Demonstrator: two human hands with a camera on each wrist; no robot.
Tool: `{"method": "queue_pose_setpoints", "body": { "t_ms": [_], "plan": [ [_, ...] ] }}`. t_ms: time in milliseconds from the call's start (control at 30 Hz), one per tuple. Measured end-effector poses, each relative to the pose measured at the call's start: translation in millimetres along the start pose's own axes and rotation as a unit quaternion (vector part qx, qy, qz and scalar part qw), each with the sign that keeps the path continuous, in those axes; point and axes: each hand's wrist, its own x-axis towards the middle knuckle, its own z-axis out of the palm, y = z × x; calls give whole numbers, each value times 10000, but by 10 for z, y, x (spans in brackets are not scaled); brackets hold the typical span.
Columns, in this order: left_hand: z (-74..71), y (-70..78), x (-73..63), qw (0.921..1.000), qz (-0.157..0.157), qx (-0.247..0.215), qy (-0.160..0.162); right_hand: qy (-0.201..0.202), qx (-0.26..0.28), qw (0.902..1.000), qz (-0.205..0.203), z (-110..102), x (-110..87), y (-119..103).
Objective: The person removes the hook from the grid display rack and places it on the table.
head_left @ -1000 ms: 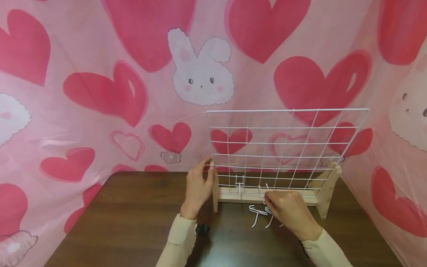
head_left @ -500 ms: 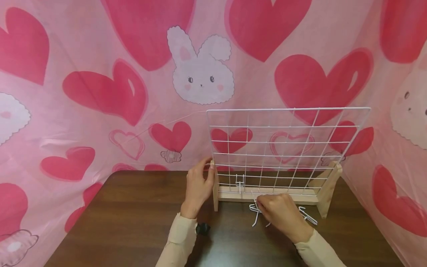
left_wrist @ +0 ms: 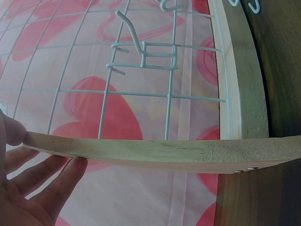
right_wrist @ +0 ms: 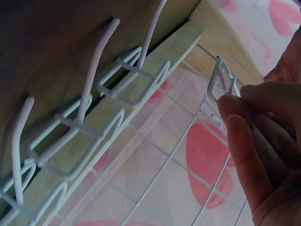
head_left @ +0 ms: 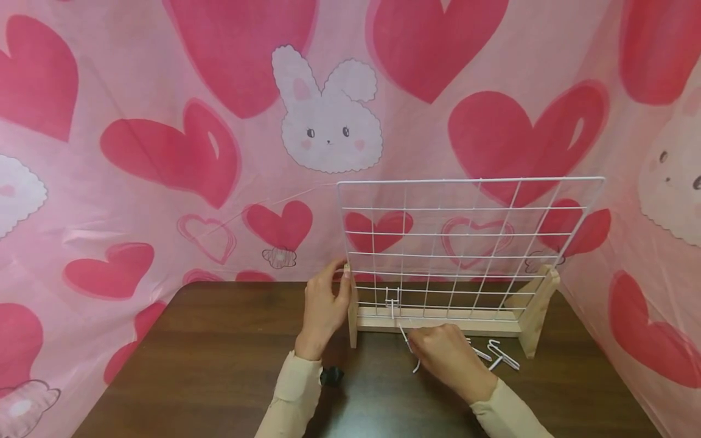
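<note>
A white wire grid panel (head_left: 460, 234) stands upright in a pale wooden stand (head_left: 438, 325). My left hand (head_left: 327, 301) holds the stand's left upright (left_wrist: 141, 150), with the thumb on one face and the fingers on the other. My right hand (head_left: 451, 359) pinches a white wire hook (right_wrist: 219, 77) in front of the panel's lower left; its thin end (head_left: 404, 333) shows past the fingertips, and the fingers hide part of it. Another white hook (left_wrist: 146, 55) hangs on the grid's lower left wires, its arm sticking out.
Several loose white hooks lie on the dark wooden table (head_left: 219, 365) before the stand, one (head_left: 502, 356) right of my right hand. A small black object (head_left: 331, 376) is beside my left cuff. A pink heart-patterned cloth (head_left: 164, 73) hangs behind.
My right hand has moved left and slightly down with the hook, uncovering loose hooks on its right. My left hand has stayed on the upright.
</note>
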Motion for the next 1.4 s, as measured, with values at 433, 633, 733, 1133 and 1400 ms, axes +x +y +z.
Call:
{"method": "queue_pose_setpoints", "body": {
  "t_ms": [433,633,733,1133,1400],
  "plan": [
    [2,8,0,10000,26,6,43,-301,102,9994,-120,139,22,-83],
    [3,4,7,10000,35,-67,36,-522,62,9986,-25,190,41,-110],
    [5,-1,4,10000,9,-59,15,-548,-18,9985,-7,211,54,-130],
    [4,18,10,10000,14,5,22,-881,-310,9956,11,280,94,-209],
    [11,8,2,10000,-60,-3,4,-1239,-450,9912,74,312,81,-260]
  ]
}}
